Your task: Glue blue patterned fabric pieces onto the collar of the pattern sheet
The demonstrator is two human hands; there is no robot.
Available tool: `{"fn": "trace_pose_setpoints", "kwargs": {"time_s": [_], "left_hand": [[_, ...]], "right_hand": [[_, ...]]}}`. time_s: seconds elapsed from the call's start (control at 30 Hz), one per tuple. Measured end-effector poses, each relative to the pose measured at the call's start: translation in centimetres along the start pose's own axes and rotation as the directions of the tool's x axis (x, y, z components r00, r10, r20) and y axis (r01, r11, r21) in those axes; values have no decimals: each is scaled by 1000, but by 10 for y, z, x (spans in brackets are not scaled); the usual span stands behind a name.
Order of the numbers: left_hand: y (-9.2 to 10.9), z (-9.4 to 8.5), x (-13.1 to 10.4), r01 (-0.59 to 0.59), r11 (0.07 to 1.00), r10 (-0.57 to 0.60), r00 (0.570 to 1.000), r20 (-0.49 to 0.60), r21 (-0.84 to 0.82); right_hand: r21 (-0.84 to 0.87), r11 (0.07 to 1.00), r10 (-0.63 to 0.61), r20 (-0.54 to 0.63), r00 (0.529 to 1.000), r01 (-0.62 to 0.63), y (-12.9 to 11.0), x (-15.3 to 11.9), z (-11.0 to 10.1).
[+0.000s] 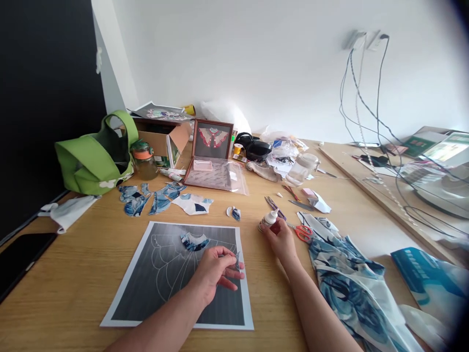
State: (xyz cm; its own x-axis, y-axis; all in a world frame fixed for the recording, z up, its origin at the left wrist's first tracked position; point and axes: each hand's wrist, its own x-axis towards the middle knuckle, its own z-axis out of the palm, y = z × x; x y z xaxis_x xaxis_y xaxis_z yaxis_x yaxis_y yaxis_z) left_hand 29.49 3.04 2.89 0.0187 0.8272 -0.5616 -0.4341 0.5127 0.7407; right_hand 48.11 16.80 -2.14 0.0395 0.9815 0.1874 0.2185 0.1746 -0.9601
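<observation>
Over the right part of a dark printed sheet (146, 298) with white outlines, my left hand (218, 271) pinches a small bluish-grey fabric piece (238, 261) between thumb and fingers. A curved blue-and-white fabric piece (194, 242) lies near the top of that sheet. To the right of the sheet, my right hand (281, 238) is closed around a small white glue bottle (268, 219), which leans with its nozzle up to the right. Beyond the sheet lie cut blue fabric pieces (160, 201) and a small cut piece (235, 213).
Orange-handled scissors (303, 233) and blue patterned cloth (344, 283) lie on the right. Behind are a framed collar picture (212, 138), a glass jar (302, 169), a green bag (91, 164) and a lidded jar (145, 164). Cables (379, 122) hang at the right.
</observation>
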Motion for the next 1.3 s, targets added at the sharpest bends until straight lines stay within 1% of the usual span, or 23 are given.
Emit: {"fn": "trace_pose_setpoints", "kwargs": {"time_s": [0.13,0.23,0.27,0.3,0.33,0.37,0.4,0.43,0.5,0.53,0.57,0.6,0.63,0.67,0.7,0.73,0.77,0.8,0.87,0.97,1.1,1.17,1.3], "left_hand": [[0,0,-1,-4,1000,4,1000,22,12],[1,-1,-1,-14,1000,13,999,35,19],[1,-1,-1,-17,1000,17,999,42,21],[1,-1,-1,-21,1000,20,998,51,21],[2,-2,-1,-25,999,24,998,63,21],[2,-2,-1,-28,999,26,997,74,19],[1,-2,-1,-30,999,28,996,86,15],[1,-3,-1,-30,999,29,995,96,9],[0,-4,0,-26,1000,27,993,113,-10],[0,-4,1,-21,1000,24,992,122,-23],[-1,-4,1,-15,999,20,991,130,-39],[-1,-5,2,-7,998,15,990,139,-58],[-1,-5,2,1,997,10,989,146,-77],[-1,-6,3,11,995,3,988,153,-95],[-1,-6,3,23,993,-5,987,158,-113],[-1,-7,4,36,991,-15,987,161,-131],[-1,-7,4,50,988,-26,986,163,-147],[-1,-8,5,64,985,-37,986,165,-162],[0,-8,5,92,977,-58,983,174,-190],[0,-9,5,141,962,-94,976,198,-235],[0,-9,4,224,932,-152,955,257,-283],[0,-10,4,249,924,-165,944,285,-291],[-1,-12,5,269,917,-165,928,333,-293]], "right_hand": [[26,999,26,18,1000,-26,2,2,0],[116,991,66,57,996,-72,1,4,-1],[140,986,80,50,996,-87,0,4,-3],[152,984,92,20,996,-94,-2,4,-5],[149,985,95,-39,995,-88,-5,4,-8],[133,989,81,-124,989,-65,-9,4,-10],[107,994,48,-228,973,-24,-14,2,-13],[76,996,-7,-338,941,35,-20,0,-16],[23,980,-157,-514,843,196,-34,-6,-20],[10,960,-226,-561,796,280,-41,-10,-20],[13,935,-284,-571,770,354,-48,-15,-20],[27,913,-329,-538,776,406,-55,-20,-18],[46,899,-369,-455,810,436,-61,-25,-16],[59,893,-406,-323,855,446,-66,-29,-14],[63,890,-436,-165,884,451,-70,-33,-12],[61,887,-459,1,888,458,-74,-36,-9],[60,880,-475,153,867,471,-77,-38,-8],[62,872,-483,276,831,486,-79,-40,-7],[68,858,-484,434,760,508,-83,-41,-6],[60,849,-466,557,688,526,-85,-42,-7],[39,821,-463,628,625,569,-84,-42,-7],[34,813,-463,642,611,581,-84,-43,-6],[40,812,-464,650,602,583,-84,-44,-4]]}}
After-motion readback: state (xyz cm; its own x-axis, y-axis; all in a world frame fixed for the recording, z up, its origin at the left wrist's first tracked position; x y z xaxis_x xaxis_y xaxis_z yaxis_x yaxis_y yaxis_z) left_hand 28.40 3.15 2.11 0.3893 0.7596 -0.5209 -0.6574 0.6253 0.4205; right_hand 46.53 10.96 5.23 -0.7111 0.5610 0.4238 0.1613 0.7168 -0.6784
